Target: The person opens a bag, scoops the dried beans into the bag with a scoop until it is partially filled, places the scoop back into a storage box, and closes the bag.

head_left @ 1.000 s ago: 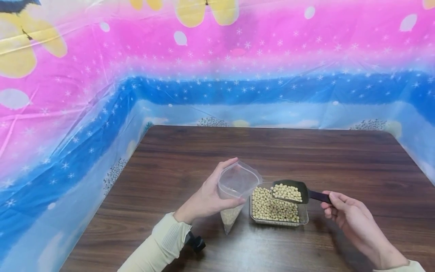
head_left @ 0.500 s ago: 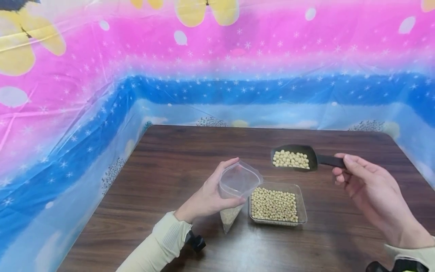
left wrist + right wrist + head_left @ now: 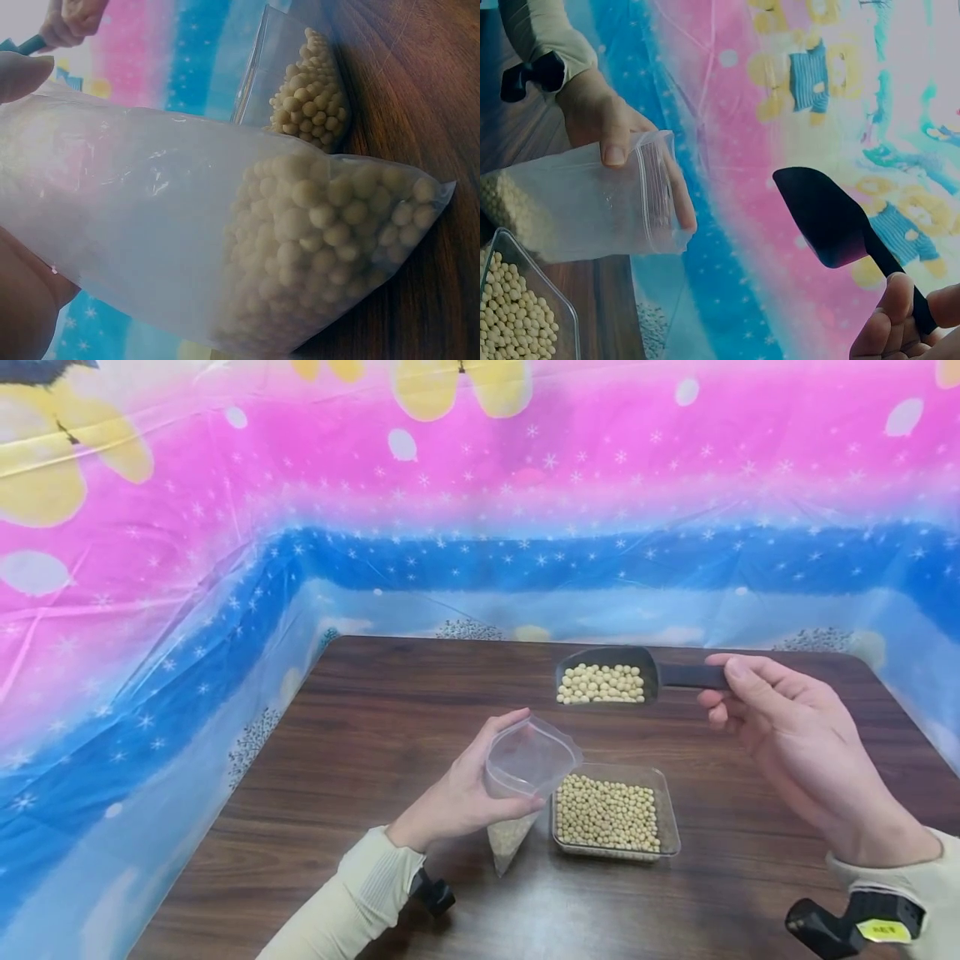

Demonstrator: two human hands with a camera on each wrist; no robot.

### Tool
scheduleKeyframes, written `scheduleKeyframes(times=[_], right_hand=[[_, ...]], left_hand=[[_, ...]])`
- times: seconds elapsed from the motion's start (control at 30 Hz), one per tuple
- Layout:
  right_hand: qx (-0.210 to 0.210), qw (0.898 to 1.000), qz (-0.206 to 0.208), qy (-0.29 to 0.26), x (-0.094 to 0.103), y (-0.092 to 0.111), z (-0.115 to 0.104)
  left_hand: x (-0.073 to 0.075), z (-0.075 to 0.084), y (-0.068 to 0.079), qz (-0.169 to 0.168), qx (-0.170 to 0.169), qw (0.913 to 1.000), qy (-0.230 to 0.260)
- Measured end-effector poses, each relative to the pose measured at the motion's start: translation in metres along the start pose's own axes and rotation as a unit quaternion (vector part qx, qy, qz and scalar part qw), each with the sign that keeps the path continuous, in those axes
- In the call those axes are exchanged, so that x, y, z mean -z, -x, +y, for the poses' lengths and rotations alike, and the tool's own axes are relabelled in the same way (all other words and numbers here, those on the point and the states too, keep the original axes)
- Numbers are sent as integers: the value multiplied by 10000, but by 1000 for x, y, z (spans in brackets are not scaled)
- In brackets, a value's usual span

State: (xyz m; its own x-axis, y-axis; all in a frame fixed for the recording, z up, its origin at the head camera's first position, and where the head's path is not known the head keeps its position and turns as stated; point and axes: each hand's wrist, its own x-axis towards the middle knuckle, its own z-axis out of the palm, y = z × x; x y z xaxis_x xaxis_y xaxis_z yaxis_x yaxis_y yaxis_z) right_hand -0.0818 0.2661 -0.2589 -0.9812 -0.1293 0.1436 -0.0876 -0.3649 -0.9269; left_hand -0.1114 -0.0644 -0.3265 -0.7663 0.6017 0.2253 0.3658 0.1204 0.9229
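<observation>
My left hand grips a clear zip-lock bag near its top, thumb in front, and the bag's mouth gapes open. Round pale beans fill the bag's lower part, whose bottom corner is at the tabletop. By its handle, my right hand pinches a black scoop, raised above and behind the bag to the right. Soybean-like beans lie in the scoop. Below the scoop, a clear rectangular container holds more of these beans and stands right of the bag.
The dark wooden table carries the container and bag. A patterned pink and blue cloth hangs behind the table and along its left. Black devices are strapped at both wrists, such as the right wrist camera.
The right hand has lifted the loaded scoop up out of the container, first rightward, then back left and farther up. The left hand and bag have stayed nearly still.
</observation>
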Motion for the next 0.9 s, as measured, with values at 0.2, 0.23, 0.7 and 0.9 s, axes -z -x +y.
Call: scheduleKeyframes(times=[0.2, 0.23, 0.7, 0.9], right_hand=[[258, 9995, 0, 203, -9, 0, -4], [296, 9992, 0, 268, -10, 0, -4], [960, 9942, -199, 434, -22, 0, -10], [1051, 9919, -119, 698, -24, 2, -14]], left_hand=[[0, -14, -2, 18, -5, 10000, -21], [0, -17, -2, 24, -14, 10000, -57], [1, -25, -3, 20, 13, 9998, -194], [1, -24, -3, 35, 83, 9997, -215]])
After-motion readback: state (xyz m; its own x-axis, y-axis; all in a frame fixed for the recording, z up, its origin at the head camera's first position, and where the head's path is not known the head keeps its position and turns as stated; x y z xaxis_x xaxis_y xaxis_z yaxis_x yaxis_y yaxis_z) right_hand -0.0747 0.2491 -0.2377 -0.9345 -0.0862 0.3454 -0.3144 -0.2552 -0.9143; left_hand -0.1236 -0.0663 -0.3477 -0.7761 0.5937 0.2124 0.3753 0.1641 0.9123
